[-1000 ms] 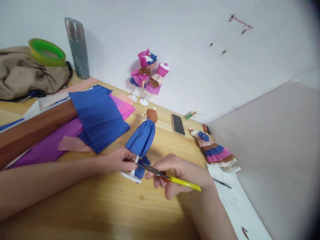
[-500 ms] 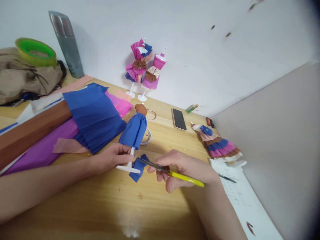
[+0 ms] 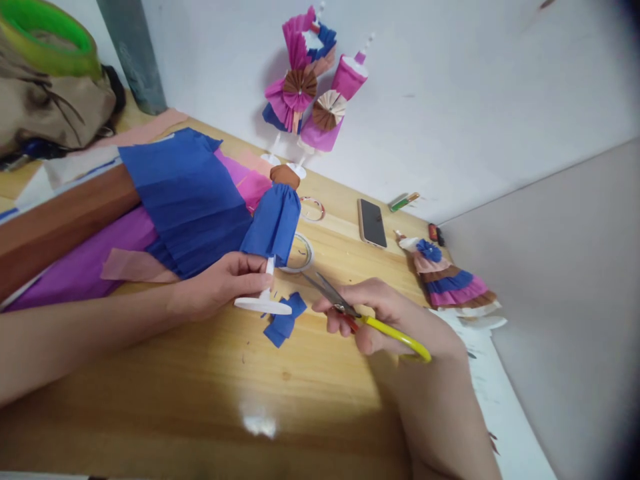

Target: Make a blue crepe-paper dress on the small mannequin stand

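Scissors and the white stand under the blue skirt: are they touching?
Apart. The head view shows a gap: tabletop is visible between the tips of the scissors, held in the right hand, and the white stand, held in the left hand.

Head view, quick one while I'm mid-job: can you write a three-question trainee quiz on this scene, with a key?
1. Which hand holds the scissors?

2. The left hand grips the dress form by its:
A) brown top
B) white stem
C) base rim

3. Fill in: the loose scraps on the table are coloured ____.

Key: 1. The right hand. 2. B. 3. Blue.
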{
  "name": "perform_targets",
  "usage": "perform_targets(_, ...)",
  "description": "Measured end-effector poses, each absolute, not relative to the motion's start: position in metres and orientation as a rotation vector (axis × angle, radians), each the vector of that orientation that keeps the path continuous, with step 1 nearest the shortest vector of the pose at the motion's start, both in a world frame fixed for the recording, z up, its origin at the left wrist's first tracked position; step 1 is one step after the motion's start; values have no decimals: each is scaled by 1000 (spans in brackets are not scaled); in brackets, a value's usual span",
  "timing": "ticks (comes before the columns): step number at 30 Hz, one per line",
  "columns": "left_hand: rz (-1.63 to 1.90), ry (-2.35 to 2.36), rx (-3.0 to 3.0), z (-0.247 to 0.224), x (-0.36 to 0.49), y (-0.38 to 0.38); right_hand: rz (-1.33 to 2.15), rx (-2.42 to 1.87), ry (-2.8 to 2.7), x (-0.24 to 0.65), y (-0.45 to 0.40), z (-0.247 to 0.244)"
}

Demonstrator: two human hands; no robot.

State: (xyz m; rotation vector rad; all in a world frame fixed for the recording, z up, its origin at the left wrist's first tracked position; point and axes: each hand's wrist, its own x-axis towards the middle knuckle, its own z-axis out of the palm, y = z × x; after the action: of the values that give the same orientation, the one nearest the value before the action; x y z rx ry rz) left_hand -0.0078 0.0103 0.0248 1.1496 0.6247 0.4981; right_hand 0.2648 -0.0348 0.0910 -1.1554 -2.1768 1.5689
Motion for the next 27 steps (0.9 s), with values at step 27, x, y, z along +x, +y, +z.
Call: perform_targets(27,463,602,1149,33,-3,12,1483,-1140,-2244,252,-27,81)
